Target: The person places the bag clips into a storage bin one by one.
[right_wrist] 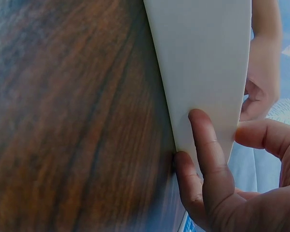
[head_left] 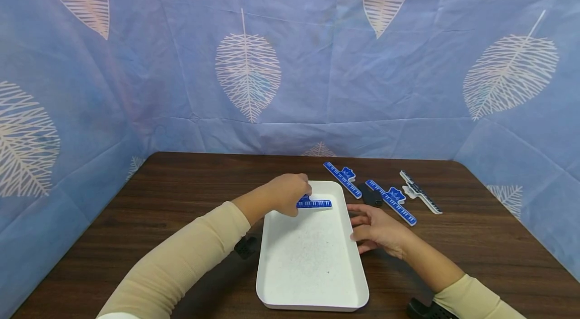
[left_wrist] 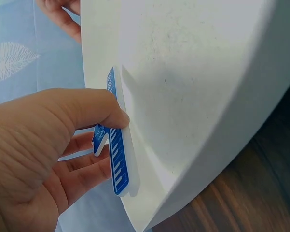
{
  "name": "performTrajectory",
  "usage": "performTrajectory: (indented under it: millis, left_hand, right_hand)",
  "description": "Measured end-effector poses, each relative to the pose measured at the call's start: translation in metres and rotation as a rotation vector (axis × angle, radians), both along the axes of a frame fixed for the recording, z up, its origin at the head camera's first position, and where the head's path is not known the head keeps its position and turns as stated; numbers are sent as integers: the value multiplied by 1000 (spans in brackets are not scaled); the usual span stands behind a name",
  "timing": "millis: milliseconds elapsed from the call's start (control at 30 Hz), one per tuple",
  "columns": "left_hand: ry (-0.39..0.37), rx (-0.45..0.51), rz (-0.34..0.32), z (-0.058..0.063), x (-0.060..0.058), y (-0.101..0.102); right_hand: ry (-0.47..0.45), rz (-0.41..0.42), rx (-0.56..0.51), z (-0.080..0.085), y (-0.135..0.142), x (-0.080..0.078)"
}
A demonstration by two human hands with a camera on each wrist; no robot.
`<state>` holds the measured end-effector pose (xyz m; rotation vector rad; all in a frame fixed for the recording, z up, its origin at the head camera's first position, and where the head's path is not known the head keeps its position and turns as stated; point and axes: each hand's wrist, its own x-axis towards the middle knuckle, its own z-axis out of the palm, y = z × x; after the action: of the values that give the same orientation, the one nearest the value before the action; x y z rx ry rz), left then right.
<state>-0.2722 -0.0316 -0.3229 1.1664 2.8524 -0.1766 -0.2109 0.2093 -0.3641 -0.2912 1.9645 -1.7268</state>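
Observation:
My left hand [head_left: 286,194] reaches over the far end of a white tray [head_left: 312,278]. Between its thumb and fingers it pinches a blue clip [left_wrist: 117,159] with a piano-key print, held along the inside of the tray's far wall. In the head view most of this clip's handle is covered by the hand. My right hand [head_left: 378,228] is at the tray's right side, its fingertips [right_wrist: 201,121] touching the outer wall and one digit at the rim. Nothing is gripped in it.
Right of the tray lie two more blue piano-key clips [head_left: 342,179] [head_left: 391,202], a white clip with black keys [head_left: 421,193] and a small black object [head_left: 370,195]. All rest on a dark wooden table [head_left: 204,173], with a blue leaf-patterned cloth [head_left: 308,82] behind it.

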Motion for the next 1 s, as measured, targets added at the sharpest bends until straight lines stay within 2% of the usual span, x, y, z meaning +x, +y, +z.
performTrajectory:
  millis: [467, 800, 1000]
  left_hand:
    - [-17, 22, -14, -10, -11, 5]
    - [-79, -4, 89, -11, -10, 4]
    - [-89, -2, 96, -13, -11, 3]
  right_hand:
    - [-5, 5, -7, -1, 1, 0]
    - [8, 3, -2, 0, 1, 1]
    - [9, 2, -3, 1, 0, 2]
